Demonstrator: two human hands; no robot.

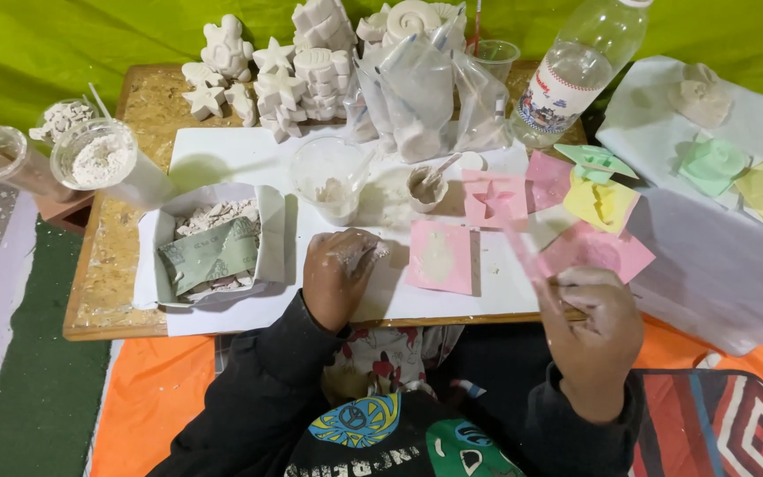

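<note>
Green cloth backdrop, low wooden table (117, 291) covered with a white sheet (249, 159), orange mat on the floor. Left hand (339, 269) rests knuckles-up on the sheet, fingers curled in, dusted with white powder; cannot tell if anything is inside it. Just right of it lies a pink square mould (440, 256) with pale filling, flat on the sheet, not touched. Right hand (595, 322) is raised at the table's right edge, fingers pinched around a thin pink stick (523, 252) that slants up and left over the sheet. More pink, yellow and green moulds (600, 205) lie near that hand. Clear cup (328, 177) with white paste stands above the left hand. White box (209, 247) of broken plaster pieces sits left. Plaster figures (284, 75) are stacked at the back, plastic bottle (580, 71) at back right.
</note>
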